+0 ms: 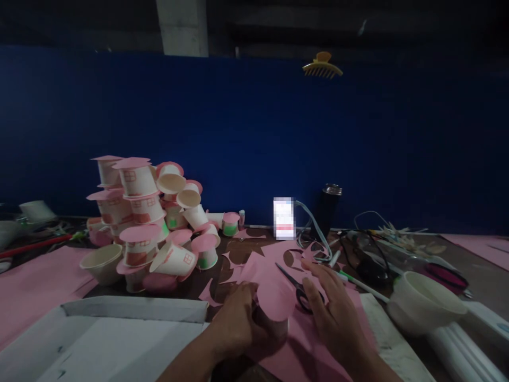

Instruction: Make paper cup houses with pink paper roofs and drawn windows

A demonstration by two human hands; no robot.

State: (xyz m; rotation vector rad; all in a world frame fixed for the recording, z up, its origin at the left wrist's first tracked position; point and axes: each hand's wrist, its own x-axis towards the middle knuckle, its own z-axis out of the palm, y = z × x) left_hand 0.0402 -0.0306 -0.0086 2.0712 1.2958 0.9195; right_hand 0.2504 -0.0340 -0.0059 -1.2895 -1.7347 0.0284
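Note:
My left hand (237,315) is wrapped around the side of a white paper cup (280,330), which stands low in front of me. A round pink paper disc (276,298) covers the top of that cup. To its right, my right hand (336,307) is held with its fingers stretched out, holding nothing. A pair of black-handled scissors (296,286) lies on pink paper (266,265) between the disc and my right hand. My right thumb is close to the scissor handles; whether they touch I cannot tell. Pink offcuts with round holes lie beyond.
Stacked paper cups with pink discs (139,201) rise at the left. A white box lid (135,307) lies front left. A lit phone (283,218) and a black flask (328,212) stand at the back. At right are a white bowl-like cup (425,302) and a black mouse (374,271).

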